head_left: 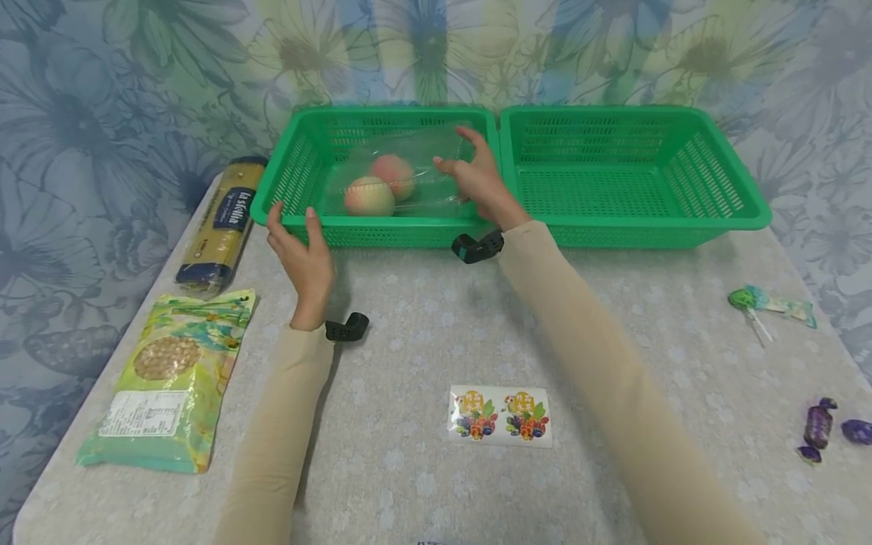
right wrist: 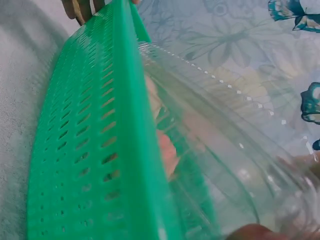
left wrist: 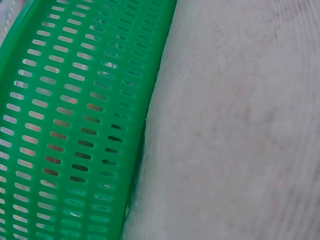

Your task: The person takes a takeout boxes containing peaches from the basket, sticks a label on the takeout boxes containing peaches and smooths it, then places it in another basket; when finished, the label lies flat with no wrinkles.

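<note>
Pinching the clear box [head_left: 436, 182] at its 3 o'clock end, right hand [head_left: 485, 175] sat around 1 o'clock in the head view, thumb and fingers on opposite sides of the plastic. Box was in the left basket [head_left: 395, 222], at 11 o'clock, tilted, gripped end higher. Two peaches [head_left: 369, 198] showed inside, toward its 9 o'clock end. Left hand [head_left: 306, 261], at 9, touched the basket's rim near its 7 o'clock corner, fingers and thumb spread. Right basket [head_left: 633, 224] stood at 2, just beside the left one. On the counter [head_left: 402, 318]: pasta [head_left: 221, 227] between 9 and 10, near the left basket; bag [head_left: 166, 378] at 8; stickers [head_left: 499, 416] at 5; lollipop [head_left: 742, 298] at 3; purple sweets [head_left: 818, 425] at 4. Left wrist view caught mostly basket wall and counter, no fingers.
</note>
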A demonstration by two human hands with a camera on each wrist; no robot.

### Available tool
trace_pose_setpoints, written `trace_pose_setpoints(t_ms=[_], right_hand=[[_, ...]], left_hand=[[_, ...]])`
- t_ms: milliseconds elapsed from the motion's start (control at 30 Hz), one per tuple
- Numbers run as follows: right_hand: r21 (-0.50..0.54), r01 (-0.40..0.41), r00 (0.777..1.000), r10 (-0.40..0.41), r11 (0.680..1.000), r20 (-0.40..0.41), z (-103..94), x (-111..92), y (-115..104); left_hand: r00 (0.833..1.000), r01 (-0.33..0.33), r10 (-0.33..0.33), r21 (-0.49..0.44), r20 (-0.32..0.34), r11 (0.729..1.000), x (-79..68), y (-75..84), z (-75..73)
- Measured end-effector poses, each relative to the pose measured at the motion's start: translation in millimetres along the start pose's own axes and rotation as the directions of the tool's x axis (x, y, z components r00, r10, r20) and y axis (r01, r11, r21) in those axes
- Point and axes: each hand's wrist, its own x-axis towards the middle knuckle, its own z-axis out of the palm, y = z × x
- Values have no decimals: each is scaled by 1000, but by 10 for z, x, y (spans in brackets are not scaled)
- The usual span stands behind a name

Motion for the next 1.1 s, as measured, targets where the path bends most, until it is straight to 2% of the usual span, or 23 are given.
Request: trace_pose_setpoints(t_ms=[167, 333, 467, 633, 733, 867, 1100], right_hand=[[56, 24, 999, -22, 998, -43, -94, -84, -63], [176, 91, 994, -78, 980, -82, -228, -284, -171], [277, 185, 981, -161, 943, -104, -349, -522, -245], [392, 305, 952, -284, 868, -112, -525, -849, -227], [454, 322, 945, -311, 831, -101, -619, -1046, -162], [471, 303, 951, -297, 828, -89, -723, -1298, -11], [444, 246, 968, -246, 862, -59, -901, -1721, 347]], left_hand=[[1000, 4, -4, -1, -3, 1000, -6, -2, 0], [1000, 3, -3, -3, -5, 1000, -31, -10, -3], [1000, 0, 0, -3, -10, 1000, -41, -6, -20], [1000, 3, -3, -6, -7, 1000, -26, -14, -53], [1000, 5, -5, -12, -7, 1000, -9, -27, -73], [1000, 11, -11, -9, -8, 1000, 4, -47, -93], [1000, -9, 9, -21, 6, 1000, -16, -51, -94]])
